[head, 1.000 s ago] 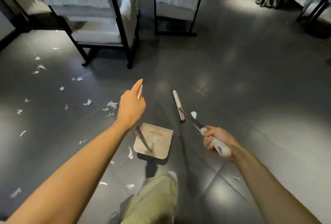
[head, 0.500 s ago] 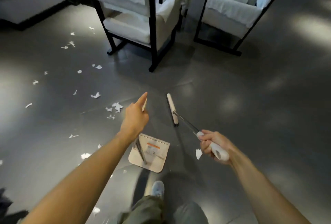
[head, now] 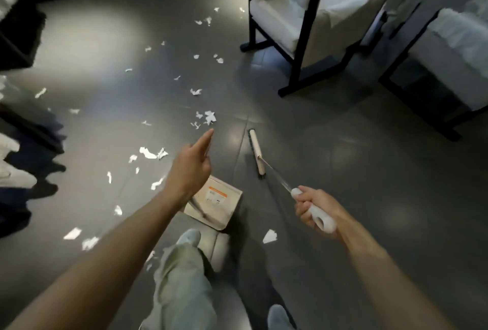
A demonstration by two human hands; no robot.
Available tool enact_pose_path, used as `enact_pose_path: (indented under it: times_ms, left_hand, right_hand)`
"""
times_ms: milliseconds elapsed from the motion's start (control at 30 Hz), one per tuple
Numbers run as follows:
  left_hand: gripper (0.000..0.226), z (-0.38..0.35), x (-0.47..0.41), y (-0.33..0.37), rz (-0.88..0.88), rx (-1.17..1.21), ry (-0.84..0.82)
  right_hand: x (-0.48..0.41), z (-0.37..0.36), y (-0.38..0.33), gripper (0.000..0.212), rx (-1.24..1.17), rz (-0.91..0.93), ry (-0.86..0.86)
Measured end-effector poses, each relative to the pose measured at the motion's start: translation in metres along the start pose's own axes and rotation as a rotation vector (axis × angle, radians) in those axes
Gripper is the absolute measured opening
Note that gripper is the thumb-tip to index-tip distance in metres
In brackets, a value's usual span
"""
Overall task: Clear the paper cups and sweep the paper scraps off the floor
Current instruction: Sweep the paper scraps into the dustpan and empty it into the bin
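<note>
Our right hand [head: 314, 208] is curled tight round the white handle of the long thin broom [head: 255, 150], whose pale brush head rests on the dark grey tiled floor [head: 343, 144]. Just left of it sits the flat beige dustpan [head: 221, 205], partly under our left hand [head: 190, 168]. That hand points one finger out, and we cannot tell if it holds the pan's pole. Torn white paper scraps [head: 210, 116] lie scattered ahead and to the left. Farther off stand white cushioned chairs with black frames [head: 303, 26].

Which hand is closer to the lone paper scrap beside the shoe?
Right. The right hand, gripping the broom handle, is just up and right of the scrap. The left hand is farther away, on the far side of the dustpan.
</note>
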State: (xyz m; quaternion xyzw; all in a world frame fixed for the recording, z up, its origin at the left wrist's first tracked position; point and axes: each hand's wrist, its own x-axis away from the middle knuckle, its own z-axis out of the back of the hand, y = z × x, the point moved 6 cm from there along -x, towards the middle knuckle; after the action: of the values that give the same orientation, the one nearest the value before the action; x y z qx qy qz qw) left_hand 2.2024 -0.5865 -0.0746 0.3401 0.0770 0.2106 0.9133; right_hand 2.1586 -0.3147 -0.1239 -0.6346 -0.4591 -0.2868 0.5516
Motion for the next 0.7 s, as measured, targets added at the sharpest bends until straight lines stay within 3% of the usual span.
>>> enact_pose_path:
  times_ms: [267,500,700]
  left_hand:
    - [0.061,-0.020,0.163,0.031,0.250,-0.036,0.199]
    - [0.062,-0.059,0.268,0.039,0.322,0.127,0.191]
    - [0.064,-0.085,0.345,0.058,0.368,0.041,0.162]
  right_hand:
    - [0.041,0.108,0.053,0.059,0.265,-0.064,-0.056]
    - [0.061,0.163,0.109,0.061,0.337,-0.086,-0.057]
    - [0.063,0.199,0.142,0.065,0.581,-0.065,-0.007]
